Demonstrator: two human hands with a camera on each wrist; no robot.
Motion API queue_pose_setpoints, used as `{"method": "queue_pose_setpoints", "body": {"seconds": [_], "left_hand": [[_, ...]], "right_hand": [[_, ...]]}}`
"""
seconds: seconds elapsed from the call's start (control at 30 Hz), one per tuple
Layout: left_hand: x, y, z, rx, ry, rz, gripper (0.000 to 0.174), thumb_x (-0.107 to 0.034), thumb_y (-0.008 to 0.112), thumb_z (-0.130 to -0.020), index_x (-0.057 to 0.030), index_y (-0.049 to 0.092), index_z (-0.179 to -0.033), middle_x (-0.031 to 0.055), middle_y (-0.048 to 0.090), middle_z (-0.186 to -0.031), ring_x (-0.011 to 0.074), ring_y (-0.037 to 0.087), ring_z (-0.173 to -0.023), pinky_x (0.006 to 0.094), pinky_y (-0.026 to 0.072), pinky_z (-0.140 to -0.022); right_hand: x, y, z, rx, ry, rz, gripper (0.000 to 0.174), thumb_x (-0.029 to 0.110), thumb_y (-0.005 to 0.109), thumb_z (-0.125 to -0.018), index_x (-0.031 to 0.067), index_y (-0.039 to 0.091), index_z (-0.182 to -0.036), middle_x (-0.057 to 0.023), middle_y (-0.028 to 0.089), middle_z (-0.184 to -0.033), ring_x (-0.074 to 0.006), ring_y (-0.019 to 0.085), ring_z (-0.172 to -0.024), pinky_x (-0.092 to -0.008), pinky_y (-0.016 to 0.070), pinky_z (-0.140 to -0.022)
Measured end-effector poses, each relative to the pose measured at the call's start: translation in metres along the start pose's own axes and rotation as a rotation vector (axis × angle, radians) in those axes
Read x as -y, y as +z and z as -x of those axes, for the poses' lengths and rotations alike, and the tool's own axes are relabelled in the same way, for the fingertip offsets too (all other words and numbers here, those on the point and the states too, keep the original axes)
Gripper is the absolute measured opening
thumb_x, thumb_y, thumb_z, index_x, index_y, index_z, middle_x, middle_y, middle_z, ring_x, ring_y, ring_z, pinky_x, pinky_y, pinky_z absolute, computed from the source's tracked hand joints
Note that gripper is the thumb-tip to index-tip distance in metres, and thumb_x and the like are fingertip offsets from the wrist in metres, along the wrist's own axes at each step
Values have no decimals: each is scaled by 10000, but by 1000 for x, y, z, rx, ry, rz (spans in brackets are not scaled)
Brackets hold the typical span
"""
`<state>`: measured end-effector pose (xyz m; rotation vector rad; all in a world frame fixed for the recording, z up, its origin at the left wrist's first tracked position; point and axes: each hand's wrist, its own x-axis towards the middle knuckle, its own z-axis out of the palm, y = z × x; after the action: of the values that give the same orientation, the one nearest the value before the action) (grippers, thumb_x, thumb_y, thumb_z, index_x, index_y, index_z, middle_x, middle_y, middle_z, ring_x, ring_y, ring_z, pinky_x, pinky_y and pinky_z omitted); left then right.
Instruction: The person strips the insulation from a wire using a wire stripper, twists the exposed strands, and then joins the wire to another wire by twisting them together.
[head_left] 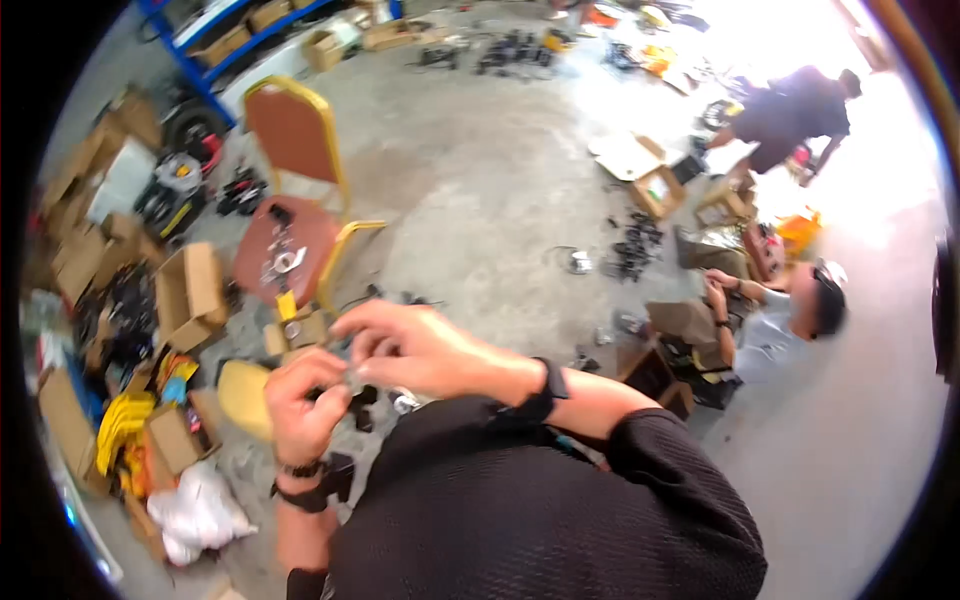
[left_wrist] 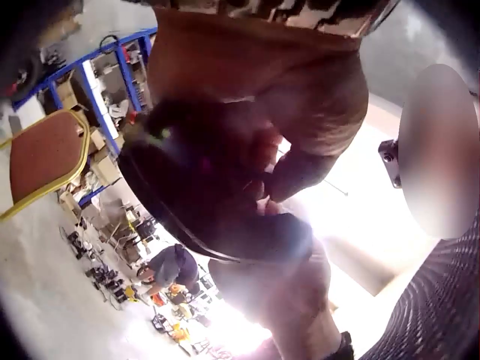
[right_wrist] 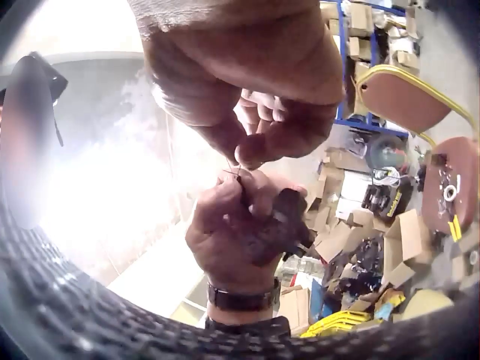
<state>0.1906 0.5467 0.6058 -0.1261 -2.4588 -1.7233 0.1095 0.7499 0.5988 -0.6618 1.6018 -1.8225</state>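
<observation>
In the head view my left hand point(head_left: 303, 400) and right hand point(head_left: 425, 350) meet in front of my torso, fingertips close together. The right wrist view shows a thin wire-like strand point(right_wrist: 238, 171) between the fingertips, pinched by my right hand point(right_wrist: 240, 67) from above and my left hand point(right_wrist: 232, 236) from below. A dark object point(right_wrist: 281, 229) lies against my left hand's fingers; it looms large and dark in the left wrist view point(left_wrist: 195, 180), its identity unclear. Under the hands in the head view, small black parts point(head_left: 364, 408) show, blurred.
A red-brown chair point(head_left: 290, 125) with small items on its seat stands ahead. Open cardboard boxes point(head_left: 190, 295), yellow items point(head_left: 125, 425) and a white bag point(head_left: 200, 512) lie at left. At right a person in a cap point(head_left: 765, 335) sits; another person point(head_left: 785, 120) bends over farther back.
</observation>
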Motion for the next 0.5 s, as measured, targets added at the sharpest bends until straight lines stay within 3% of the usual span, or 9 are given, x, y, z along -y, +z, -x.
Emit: {"method": "queue_pose_setpoints", "body": {"seconds": [0.1, 0.2, 0.33, 0.4, 0.5], "left_hand": [[20, -8, 2, 64, -47, 347, 198, -136, 708, -822, 26, 635, -735, 95, 691, -801, 172, 627, -734, 300, 483, -667], [24, -8, 1, 71, -103, 575, 130, -80, 692, -813, 35, 665, -759, 89, 665, -726, 154, 623, -711, 291, 496, -654], [21, -8, 5, 108, -270, 663, 54, 3, 640, -803, 37, 681, -791, 69, 676, -759, 118, 592, -667, 264, 473, -621], [22, -6, 8, 120, -323, 748, 52, -11, 655, -815, 30, 689, -815, 53, 682, -766, 93, 589, -655, 248, 466, -599], [22, -4, 7, 148, -330, 665, 63, -38, 674, -819, 21, 695, -816, 33, 670, -713, 90, 595, -625, 243, 466, -581]], "right_hand": [[-2, 1, 4, -109, -345, 307, 522, -64, 715, -816, 55, 616, -1314, -73, 693, -972, -147, 673, -747, -291, 553, -698], [3, 4, 0, -108, -555, 550, 470, -43, 739, -791, 45, 639, -1242, -106, 701, -971, -237, 699, -754, -334, 560, -658], [2, 14, -4, -68, -726, 677, 384, -5, 773, -786, 36, 650, -1147, -140, 709, -984, -318, 709, -790, -383, 577, -660], [-2, 18, -6, -75, -775, 669, 352, -49, 758, -796, 47, 664, -1122, -113, 705, -878, -294, 705, -727, -375, 574, -621], [2, 19, -7, -65, -801, 679, 355, -69, 749, -797, 51, 666, -1121, -96, 695, -842, -275, 696, -694, -368, 561, -594]]}}
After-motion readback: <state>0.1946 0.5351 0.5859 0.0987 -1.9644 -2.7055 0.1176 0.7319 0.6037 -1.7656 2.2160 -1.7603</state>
